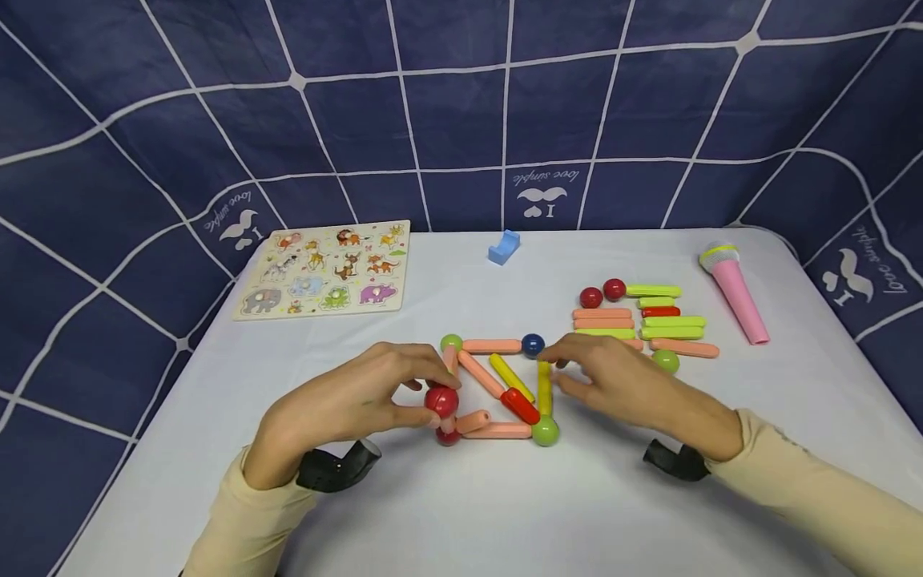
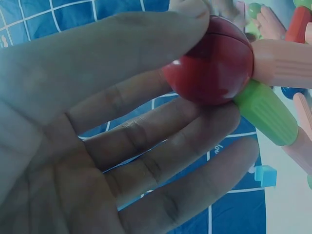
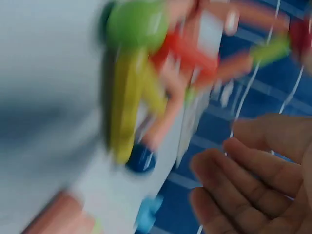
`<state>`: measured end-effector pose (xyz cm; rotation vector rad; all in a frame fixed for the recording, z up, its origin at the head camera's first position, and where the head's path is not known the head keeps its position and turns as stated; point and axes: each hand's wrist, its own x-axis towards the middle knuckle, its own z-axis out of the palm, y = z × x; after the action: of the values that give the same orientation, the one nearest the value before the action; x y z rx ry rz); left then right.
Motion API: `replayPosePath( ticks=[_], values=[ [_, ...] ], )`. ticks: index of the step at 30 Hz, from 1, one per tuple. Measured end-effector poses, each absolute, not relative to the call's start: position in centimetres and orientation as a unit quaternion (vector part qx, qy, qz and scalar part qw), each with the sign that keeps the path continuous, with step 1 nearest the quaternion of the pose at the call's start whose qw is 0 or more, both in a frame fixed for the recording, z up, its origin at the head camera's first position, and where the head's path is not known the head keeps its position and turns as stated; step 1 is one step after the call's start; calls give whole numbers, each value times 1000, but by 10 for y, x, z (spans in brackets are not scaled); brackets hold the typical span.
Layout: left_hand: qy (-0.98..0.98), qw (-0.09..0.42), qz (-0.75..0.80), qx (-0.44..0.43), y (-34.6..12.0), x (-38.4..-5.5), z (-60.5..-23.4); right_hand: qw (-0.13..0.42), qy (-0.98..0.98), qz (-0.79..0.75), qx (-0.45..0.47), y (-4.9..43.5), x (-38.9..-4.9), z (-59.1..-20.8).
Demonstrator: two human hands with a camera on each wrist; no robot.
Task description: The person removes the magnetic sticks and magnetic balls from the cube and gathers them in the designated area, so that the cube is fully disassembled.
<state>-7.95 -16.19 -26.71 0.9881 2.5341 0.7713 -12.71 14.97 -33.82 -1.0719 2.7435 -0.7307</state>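
My left hand (image 1: 364, 393) pinches a red ball (image 1: 441, 401) between thumb and fingertips. In the left wrist view, a salmon stick (image 2: 282, 62) and a green stick (image 2: 268, 114) join that ball. Below it is a flat frame of sticks and balls, with a green ball (image 1: 451, 343) and a blue ball (image 1: 533, 345) at the far corners. At the near corners are another green ball (image 1: 545, 431) and a second red ball (image 1: 448, 437). My right hand (image 1: 613, 381), fingers loosely bent and holding nothing, hovers beside the yellow stick (image 1: 544, 391) on the frame's right side.
Loose sticks (image 1: 674, 321), two red balls (image 1: 591, 297) and a green ball (image 1: 666, 361) lie to the right. Beyond them is a pink toy microphone (image 1: 741, 296). An animal puzzle board (image 1: 324, 268) lies back left, and a blue block (image 1: 504, 248) at the back middle.
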Motion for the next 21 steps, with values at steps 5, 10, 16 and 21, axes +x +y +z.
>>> replayPosePath(
  ticks=[5, 10, 16, 21],
  values=[
    [885, 153, 273, 343, -164, -79, -269, 129, 906, -224, -335, 116, -107, -346],
    [885, 156, 276, 341, -160, -78, -269, 135, 921, -216, -294, 104, -98, -354],
    [885, 160, 280, 336, -158, -78, -266, 146, 914, -233, -300, 104, -97, -362],
    [887, 157, 277, 334, -159, -79, -267, 147, 897, -246, -337, 107, -99, -366]
  ],
)
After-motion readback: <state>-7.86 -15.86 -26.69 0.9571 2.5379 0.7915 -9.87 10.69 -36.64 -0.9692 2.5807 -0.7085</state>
